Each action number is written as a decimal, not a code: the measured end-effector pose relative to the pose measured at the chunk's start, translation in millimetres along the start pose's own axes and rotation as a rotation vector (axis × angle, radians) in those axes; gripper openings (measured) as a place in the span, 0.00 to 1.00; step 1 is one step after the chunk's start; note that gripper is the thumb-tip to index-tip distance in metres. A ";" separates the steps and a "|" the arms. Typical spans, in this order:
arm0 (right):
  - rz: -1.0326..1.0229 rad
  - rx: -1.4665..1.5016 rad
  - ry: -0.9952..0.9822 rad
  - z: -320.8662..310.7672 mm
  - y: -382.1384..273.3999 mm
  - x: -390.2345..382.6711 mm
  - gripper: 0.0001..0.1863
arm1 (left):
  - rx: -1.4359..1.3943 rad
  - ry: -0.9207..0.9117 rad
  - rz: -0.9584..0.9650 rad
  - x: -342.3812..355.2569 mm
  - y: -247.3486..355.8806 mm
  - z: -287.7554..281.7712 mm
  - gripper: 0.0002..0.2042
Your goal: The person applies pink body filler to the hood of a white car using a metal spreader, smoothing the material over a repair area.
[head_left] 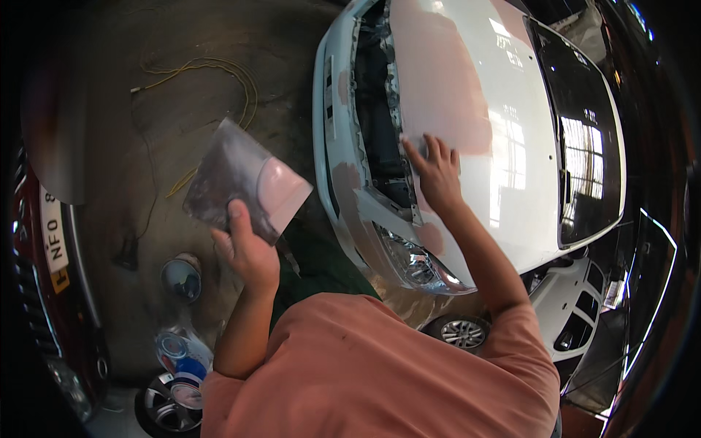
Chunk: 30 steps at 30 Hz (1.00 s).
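In my left hand (pixel 252 244) I grip a flat greyish mixing board (pixel 223 171), the thumb pressed on its face. A smooth mound of pink body filler (pixel 280 188) lies on the board's right side. My right hand (pixel 439 174) is over the front edge of a white car's hood (pixel 507 157), fingers bent around something small and greyish that is mostly hidden. It is at the lower edge of a broad pink filler patch (pixel 442 80). Smaller pink patches mark the light-coloured front bumper (pixel 349 201) and the area near the headlight (pixel 412 259).
An open gap (pixel 376 102) runs between hood and bumper. On the floor at left are a yellow cable (pixel 234 67), a bucket (pixel 182 280), a blue-and-white can (pixel 188 372) and a wheel (pixel 164 409). A red car (pixel 40 241) stands far left, a white vehicle (pixel 573 310) at right.
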State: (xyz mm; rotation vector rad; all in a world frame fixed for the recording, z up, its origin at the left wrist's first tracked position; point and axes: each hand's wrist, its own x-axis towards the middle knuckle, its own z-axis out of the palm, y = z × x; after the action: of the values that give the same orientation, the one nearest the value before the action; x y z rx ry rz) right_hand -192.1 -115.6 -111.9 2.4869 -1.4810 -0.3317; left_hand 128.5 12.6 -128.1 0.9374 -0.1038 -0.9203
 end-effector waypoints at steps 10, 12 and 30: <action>0.063 -0.257 0.023 117.8 45.4 95.7 0.33 | 0.303 0.350 -0.247 -8.3 -65.6 -111.4 0.36; 0.081 -0.250 0.005 124.6 45.9 93.1 0.33 | 0.333 0.369 -0.288 -8.6 -65.4 -121.4 0.37; 0.014 -0.331 -0.101 129.2 55.0 95.3 0.32 | 0.363 0.338 -0.232 -6.4 -70.0 -133.8 0.35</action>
State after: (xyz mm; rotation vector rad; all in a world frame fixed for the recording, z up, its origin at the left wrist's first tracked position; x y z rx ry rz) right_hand -233.3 -235.4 -224.9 2.2247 -1.3506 -0.6515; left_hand 140.1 86.0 -259.7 1.4543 0.1344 -0.9592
